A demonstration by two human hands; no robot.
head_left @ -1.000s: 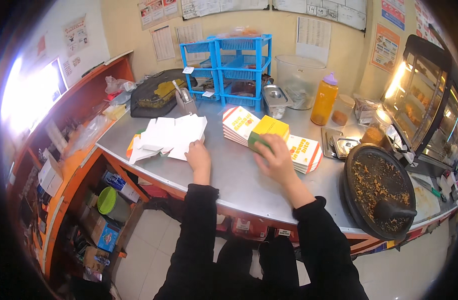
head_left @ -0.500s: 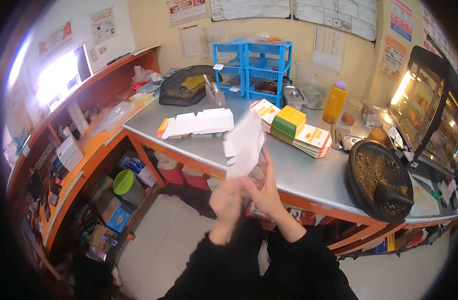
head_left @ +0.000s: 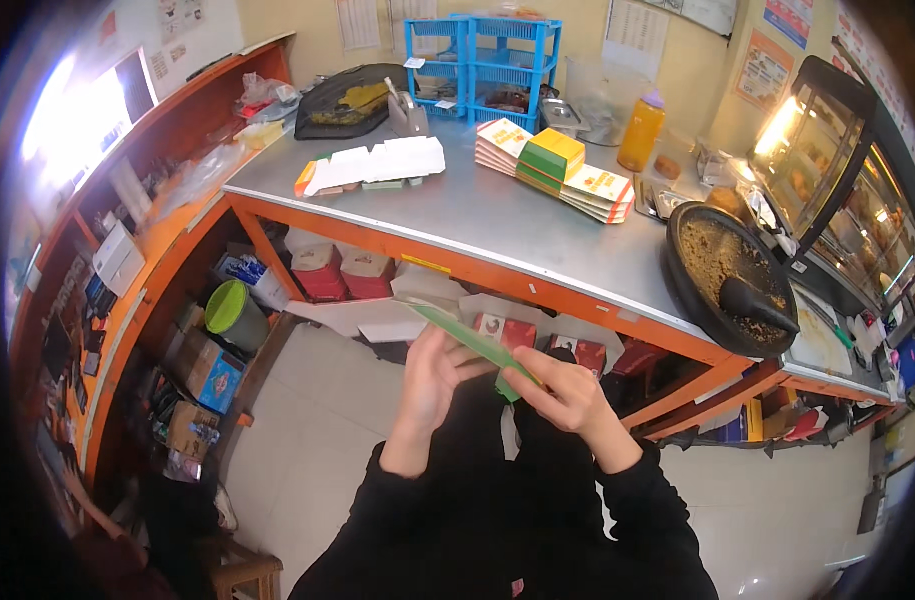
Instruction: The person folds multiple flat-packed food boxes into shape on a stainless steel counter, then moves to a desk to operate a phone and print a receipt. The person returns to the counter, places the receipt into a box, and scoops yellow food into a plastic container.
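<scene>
In front of my body, above the floor, I hold a flat cardboard box blank (head_left: 470, 338) seen almost edge-on, its green side showing. My left hand (head_left: 433, 385) grips its left part from below, fingers behind the card. With thumb and fingers, my right hand (head_left: 566, 393) pinches the right end, where a small green flap hangs down. On the metal-topped counter (head_left: 458, 225) beyond lie more flat blanks, white side up (head_left: 378, 165). Farther right, a folded green and yellow box (head_left: 553, 160) rests among stacked white and orange printed cartons (head_left: 600, 190).
Blue basket shelves (head_left: 483, 65), a yellow squeeze bottle (head_left: 642, 130) and a black tray (head_left: 350, 100) stand at the back. A dark mortar with a pestle (head_left: 733, 280) is at the right, by a lit display case (head_left: 818, 165). Another person's arm (head_left: 103, 510) shows lower left.
The blank came down toward me and turned from its white side to nearly edge-on, green showing. My hands moved apart along it. The view has tilted downward.
</scene>
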